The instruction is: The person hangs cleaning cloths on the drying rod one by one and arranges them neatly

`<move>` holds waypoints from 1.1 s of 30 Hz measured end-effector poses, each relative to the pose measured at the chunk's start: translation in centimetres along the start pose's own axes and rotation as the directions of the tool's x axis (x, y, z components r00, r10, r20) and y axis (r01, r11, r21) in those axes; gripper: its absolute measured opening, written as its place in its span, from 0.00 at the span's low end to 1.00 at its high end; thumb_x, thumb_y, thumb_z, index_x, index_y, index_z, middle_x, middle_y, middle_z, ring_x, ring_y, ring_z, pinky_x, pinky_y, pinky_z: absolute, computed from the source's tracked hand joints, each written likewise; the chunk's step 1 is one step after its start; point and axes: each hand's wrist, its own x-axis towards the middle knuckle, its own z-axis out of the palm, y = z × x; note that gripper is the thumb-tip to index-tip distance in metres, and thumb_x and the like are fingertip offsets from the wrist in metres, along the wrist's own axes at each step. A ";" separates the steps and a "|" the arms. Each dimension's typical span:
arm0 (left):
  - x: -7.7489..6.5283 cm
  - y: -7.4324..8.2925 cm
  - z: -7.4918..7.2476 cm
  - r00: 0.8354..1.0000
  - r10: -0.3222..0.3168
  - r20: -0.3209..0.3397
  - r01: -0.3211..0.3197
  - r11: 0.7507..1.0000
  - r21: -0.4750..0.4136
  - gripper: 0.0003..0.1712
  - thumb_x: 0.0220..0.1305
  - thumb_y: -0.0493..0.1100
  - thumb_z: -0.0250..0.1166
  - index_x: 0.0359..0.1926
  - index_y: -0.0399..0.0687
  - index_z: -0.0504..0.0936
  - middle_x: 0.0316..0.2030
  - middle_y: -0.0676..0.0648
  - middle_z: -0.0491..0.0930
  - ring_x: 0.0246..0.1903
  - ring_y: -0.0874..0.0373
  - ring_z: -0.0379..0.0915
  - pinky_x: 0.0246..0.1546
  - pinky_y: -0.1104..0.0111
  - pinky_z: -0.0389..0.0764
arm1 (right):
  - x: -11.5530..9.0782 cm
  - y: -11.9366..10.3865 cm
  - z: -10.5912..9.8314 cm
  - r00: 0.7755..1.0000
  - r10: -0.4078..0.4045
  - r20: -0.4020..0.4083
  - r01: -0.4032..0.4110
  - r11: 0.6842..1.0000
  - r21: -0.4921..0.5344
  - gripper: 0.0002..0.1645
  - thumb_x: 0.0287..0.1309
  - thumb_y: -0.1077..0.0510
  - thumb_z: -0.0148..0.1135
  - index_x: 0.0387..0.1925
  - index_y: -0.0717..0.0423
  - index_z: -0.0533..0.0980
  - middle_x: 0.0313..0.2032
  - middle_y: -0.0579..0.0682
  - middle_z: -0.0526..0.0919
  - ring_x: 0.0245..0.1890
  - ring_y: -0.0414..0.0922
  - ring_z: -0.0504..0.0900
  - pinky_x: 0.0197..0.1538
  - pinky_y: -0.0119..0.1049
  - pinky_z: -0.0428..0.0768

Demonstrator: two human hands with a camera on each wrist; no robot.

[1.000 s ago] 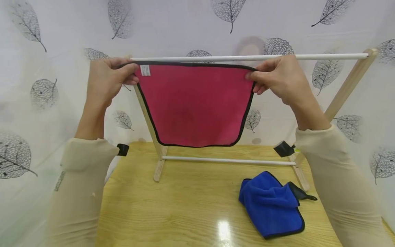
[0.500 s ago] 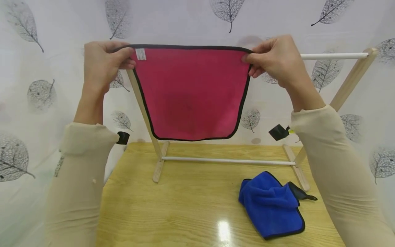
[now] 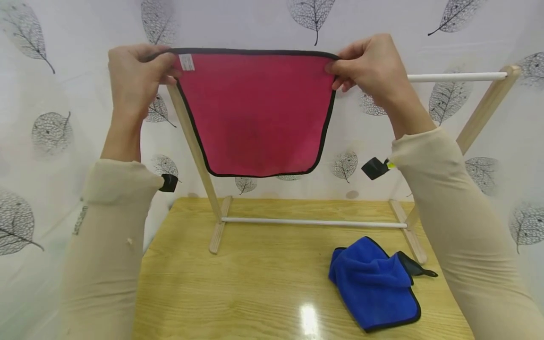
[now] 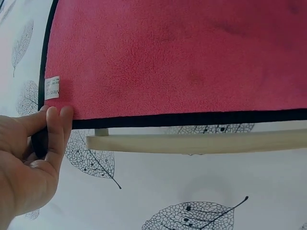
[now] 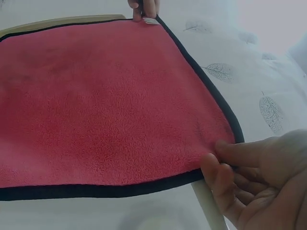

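A pink-red towel (image 3: 255, 113) with black edging hangs spread between my two hands, its top edge stretched nearly straight. My left hand (image 3: 135, 78) pinches the top left corner, beside a small white label (image 3: 187, 62). The top right corner is pinched by my right hand (image 3: 371, 68) between thumb and fingers. Behind the towel stands a wooden rack; its white top bar (image 3: 459, 77) is mostly hidden by the cloth, which rises above it in the head view. The left wrist view shows the towel's fuzzy face (image 4: 168, 62) close up.
The rack's right post (image 3: 488, 108), left post (image 3: 195, 151) and lower white bar (image 3: 314, 222) stand on the wooden table (image 3: 238, 283). A crumpled blue towel (image 3: 374, 283) with black edging lies at the right, a black strap-like piece (image 3: 418, 269) beside it. A leaf-patterned curtain (image 3: 238, 23) hangs behind.
Both hands have risen and shifted slightly left, lifting the pink-red towel from just below the top bar to above its height in view. The blue towel has stayed put.
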 end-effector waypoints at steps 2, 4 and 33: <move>0.2 0.1 0.0 1.000 -0.006 -0.001 0.006 1.000 0.011 0.13 0.67 0.34 0.68 0.51 0.34 0.88 0.34 0.48 0.89 0.29 0.58 0.86 0.29 0.75 0.84 | 0.2 -0.2 0.0 1.000 -0.007 -0.009 0.006 1.000 -0.017 0.04 0.57 0.69 0.73 0.35 0.64 0.86 0.22 0.51 0.87 0.17 0.43 0.85 0.21 0.28 0.80; 0.4 0.2 0.1 1.000 -0.007 0.001 0.007 0.999 0.038 0.14 0.68 0.35 0.68 0.52 0.34 0.87 0.38 0.47 0.90 0.30 0.59 0.86 0.31 0.76 0.84 | 0.3 -0.4 0.1 1.000 -0.009 -0.021 0.009 0.999 -0.032 0.04 0.57 0.69 0.73 0.36 0.65 0.87 0.22 0.50 0.87 0.17 0.42 0.84 0.20 0.27 0.78; 2.2 -0.1 0.3 0.994 -0.105 0.039 0.090 0.959 0.270 0.19 0.72 0.41 0.65 0.61 0.41 0.84 0.48 0.50 0.88 0.36 0.65 0.84 0.26 0.80 0.80 | 1.7 -1.4 0.9 0.995 -0.066 -0.077 0.025 0.895 -0.446 0.20 0.65 0.53 0.71 0.54 0.59 0.86 0.20 0.32 0.85 0.25 0.32 0.86 0.37 0.25 0.74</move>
